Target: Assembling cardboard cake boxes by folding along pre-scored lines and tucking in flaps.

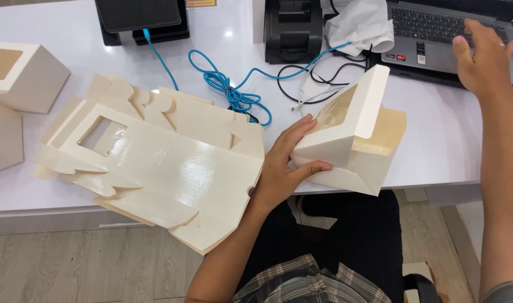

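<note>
Gripping a half-folded white box (346,140) over the desk edge (436,168), the left hand (284,168) pinched one corner between thumb and fingers. The right hand (484,59) rested with fingers spread on the laptop (430,33). Held by one corner only, the box could probably slip or unfold; the flat box stack (155,168) overhung the edge and could slide off.

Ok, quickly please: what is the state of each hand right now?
Left hand: closed, fingers gripping the folded white window box.
Right hand: open, holding nothing, over the laptop keyboard.
</note>
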